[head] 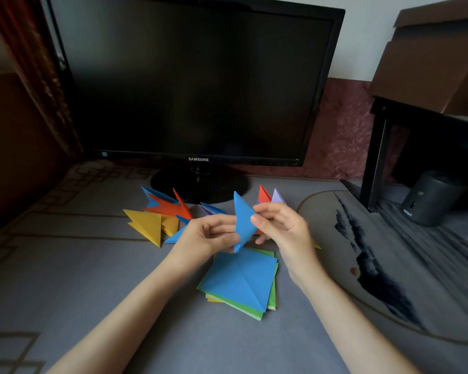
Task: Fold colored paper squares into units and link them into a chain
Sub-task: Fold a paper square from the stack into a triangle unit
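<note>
**Blue unit in mid-fold above the paper stack**

Grey patterned cloth [65, 265] covers the work surface, with a dark black-framed monitor [197, 85] standing at the back. Going from the left, finished folded paper units lie spread before the monitor's base: a yellow pointed unit [146, 224], then an orange-red pointed unit [170, 207] overlapping a blue one [153, 197]. Next comes the left hand [208, 233], its thumb and fingers pinched together on the lower part of a folded blue paper piece [243, 220] held upright in the air. Below it a stack of flat coloured paper squares [241, 282], blue on top with green beneath, rests on the cloth. The right hand [281, 225] closes its fingertips on the same blue piece along its right edge. Behind that hand stand a red unit [264, 194] and a lilac unit [278, 197], touching each other.

By the look of it, folding is the step in hand, and no chain is linked yet. The next move likely calls for pressing the crease flat between both hands, keeping the edges aligned so the point stays sharp, then laying the unit with the others
</note>
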